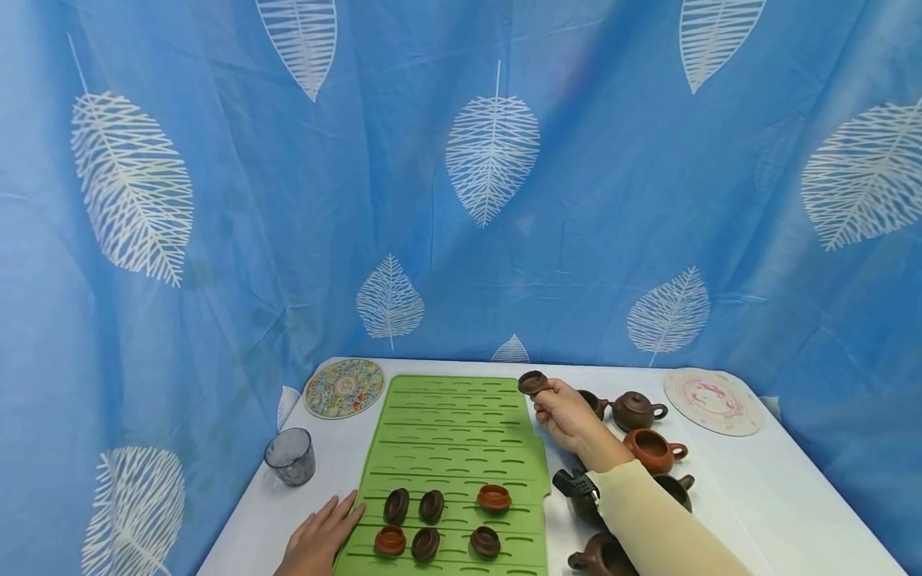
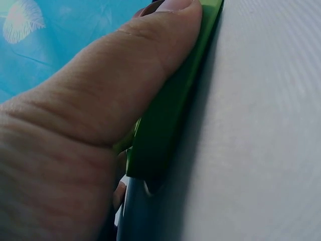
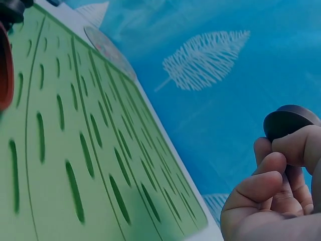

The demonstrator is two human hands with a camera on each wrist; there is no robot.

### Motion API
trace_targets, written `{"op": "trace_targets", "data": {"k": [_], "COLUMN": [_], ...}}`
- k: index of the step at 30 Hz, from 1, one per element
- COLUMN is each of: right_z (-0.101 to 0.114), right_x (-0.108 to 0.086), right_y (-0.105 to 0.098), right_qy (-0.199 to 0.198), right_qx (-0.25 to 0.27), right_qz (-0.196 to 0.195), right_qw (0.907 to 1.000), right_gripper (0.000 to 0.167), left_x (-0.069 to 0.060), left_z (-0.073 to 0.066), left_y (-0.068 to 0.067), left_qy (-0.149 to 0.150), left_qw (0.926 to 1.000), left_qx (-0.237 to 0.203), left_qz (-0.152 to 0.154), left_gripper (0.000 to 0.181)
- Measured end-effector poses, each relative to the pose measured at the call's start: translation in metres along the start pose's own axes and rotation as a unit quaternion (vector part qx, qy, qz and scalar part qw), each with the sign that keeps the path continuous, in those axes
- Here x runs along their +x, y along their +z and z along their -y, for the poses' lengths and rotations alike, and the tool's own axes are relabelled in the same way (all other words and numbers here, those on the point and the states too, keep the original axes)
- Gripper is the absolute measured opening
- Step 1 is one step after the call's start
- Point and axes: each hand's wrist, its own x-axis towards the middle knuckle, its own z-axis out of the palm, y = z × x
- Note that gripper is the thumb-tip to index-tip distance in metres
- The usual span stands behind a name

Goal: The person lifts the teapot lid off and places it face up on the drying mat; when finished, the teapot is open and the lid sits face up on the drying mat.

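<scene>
My right hand (image 1: 569,418) pinches a dark brown teapot lid (image 1: 532,382) above the far right corner of the green slotted mat (image 1: 454,436). In the right wrist view, thumb and fingers close on the small knob under the lid (image 3: 288,122). My left hand (image 1: 320,532) rests on the mat's near left edge, its fingers extended. Its thumb lies along the green edge (image 2: 165,120) in the left wrist view. Several upturned lids sit on the near part of the mat, among them a reddish lid (image 1: 494,498) and a dark lid (image 1: 486,542).
Lidless teapots stand right of the mat, including a reddish teapot (image 1: 651,450); my right arm hides some. A dark teapot (image 1: 634,410) behind them appears lidded. A grey glass (image 1: 291,456) and a patterned round mat (image 1: 344,389) lie left, a pale round mat (image 1: 713,402) right.
</scene>
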Motion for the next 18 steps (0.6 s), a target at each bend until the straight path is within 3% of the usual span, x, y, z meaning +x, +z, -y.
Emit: {"op": "trace_targets", "data": {"k": [14,18], "right_z": [-0.019,-0.023], "right_x": [0.004,0.005], "right_y": [0.053,0.066], "right_qy": [0.018,0.019], "right_qx": [-0.006,-0.024], "right_qz": [0.056,0.08], "right_qw": [0.9983,0.9963], "right_gripper": [0.008,0.015], "left_x": [-0.003,-0.002], "left_z": [-0.006,-0.005], "left_y": [-0.003,-0.002], "left_qy": [0.004,-0.002], "left_qw": [0.9999,0.9999], "left_qx": [0.011,0.013], "left_qz": [-0.002,0.001], "left_gripper": [0.111,0.112]}}
